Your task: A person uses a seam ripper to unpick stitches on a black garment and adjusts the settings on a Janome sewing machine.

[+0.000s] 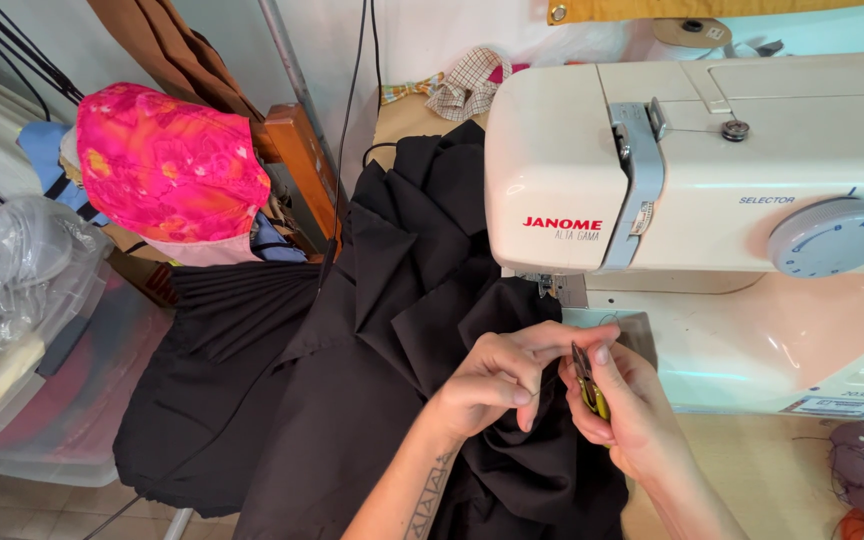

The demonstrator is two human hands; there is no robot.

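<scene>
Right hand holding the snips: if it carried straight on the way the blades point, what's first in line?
The right hand grips small yellow-handled thread snips, blades angled up and left. Straight on, they would likely meet the left hand's fingers pinching the black fabric first; the sewing machine lies beyond. Depth is unclear.

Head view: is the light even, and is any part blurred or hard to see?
Head view: bright, soft light, with glare on the white sewing machine; the black fabric shows folds only faintly; both hands are sharp; the small snips are partly hidden.
</scene>
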